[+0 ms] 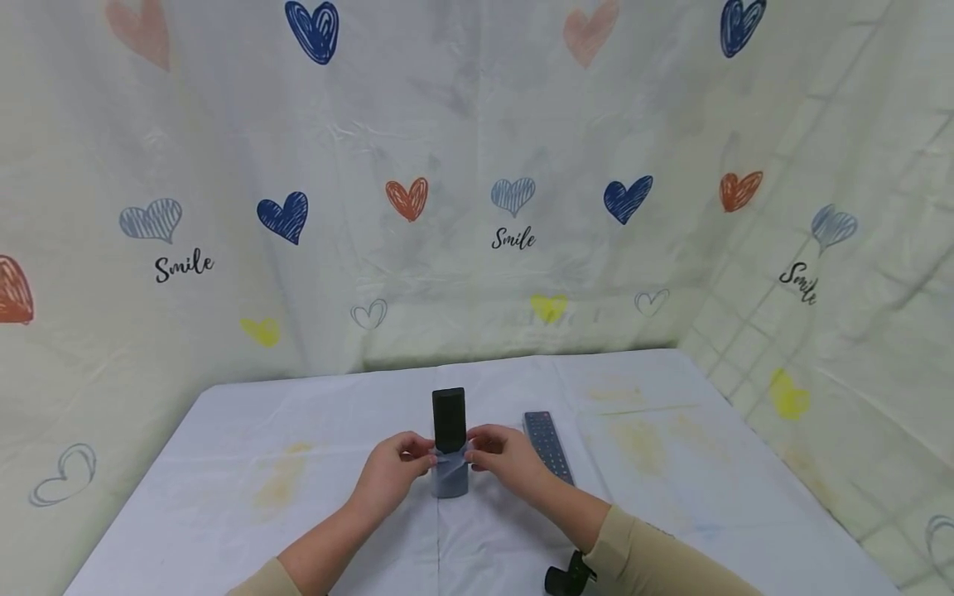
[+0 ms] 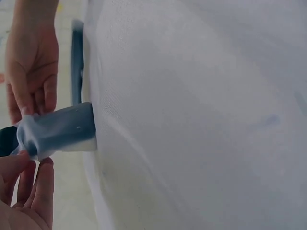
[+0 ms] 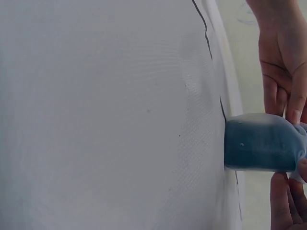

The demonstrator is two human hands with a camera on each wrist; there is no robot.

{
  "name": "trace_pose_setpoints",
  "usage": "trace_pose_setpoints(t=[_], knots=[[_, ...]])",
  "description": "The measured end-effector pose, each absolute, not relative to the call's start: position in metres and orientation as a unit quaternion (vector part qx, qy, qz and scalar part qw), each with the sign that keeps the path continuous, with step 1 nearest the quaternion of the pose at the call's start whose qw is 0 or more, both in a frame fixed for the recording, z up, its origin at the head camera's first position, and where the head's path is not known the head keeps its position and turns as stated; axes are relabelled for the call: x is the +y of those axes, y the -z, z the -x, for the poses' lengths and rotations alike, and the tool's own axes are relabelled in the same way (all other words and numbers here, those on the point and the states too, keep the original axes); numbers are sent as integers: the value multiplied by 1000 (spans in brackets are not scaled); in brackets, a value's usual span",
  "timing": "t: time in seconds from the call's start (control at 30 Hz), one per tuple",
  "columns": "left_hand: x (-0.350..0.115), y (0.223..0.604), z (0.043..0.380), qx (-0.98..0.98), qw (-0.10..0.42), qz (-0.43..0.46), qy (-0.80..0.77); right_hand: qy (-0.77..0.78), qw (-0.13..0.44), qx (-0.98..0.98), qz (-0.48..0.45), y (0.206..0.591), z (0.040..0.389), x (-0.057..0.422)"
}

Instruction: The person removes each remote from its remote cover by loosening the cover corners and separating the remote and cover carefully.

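A black, remote-shaped device (image 1: 449, 420) stands upright at the middle of the table. Its lower part sits inside a soft, translucent bluish cover (image 1: 450, 482), whose top edge is bunched up around the device. My left hand (image 1: 393, 473) pinches the cover's edge from the left side. From the right side, my right hand (image 1: 513, 460) pinches the same edge. In the left wrist view the cover (image 2: 67, 128) bears on the white cloth with its bottom end. The right wrist view shows the cover's smooth, rounded side (image 3: 261, 143) between both hands' fingers.
A remote control (image 1: 548, 447) with rows of buttons lies to the right, partly behind my right forearm. Near the front, a black object (image 1: 568, 576) shows beside the right sleeve. White cloth covers the table (image 1: 335, 414), and a heart-printed curtain (image 1: 447, 265) hangs behind it.
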State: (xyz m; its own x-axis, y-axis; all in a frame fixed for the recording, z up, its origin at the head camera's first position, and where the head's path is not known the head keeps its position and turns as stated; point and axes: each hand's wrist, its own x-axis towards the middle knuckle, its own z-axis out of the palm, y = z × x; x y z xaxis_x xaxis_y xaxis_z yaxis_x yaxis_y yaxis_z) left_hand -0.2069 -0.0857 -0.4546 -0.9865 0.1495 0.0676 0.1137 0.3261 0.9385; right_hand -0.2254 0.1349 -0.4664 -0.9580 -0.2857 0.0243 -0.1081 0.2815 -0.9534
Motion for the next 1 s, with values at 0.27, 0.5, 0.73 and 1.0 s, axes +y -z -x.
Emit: trace_pose_setpoints(t=[0.27,0.5,0.73,1.0], knots=[[-87,454,207,814,55,-91,-570,548,71,824,124,466,222,136],[-90,460,209,840,34,-79,-536,569,70,808,133,465,223,136],[-84,447,208,840,-65,-74,-534,592,70,791,138,466,222,137],[-70,430,209,807,-115,-94,-571,612,66,776,134,468,221,136]])
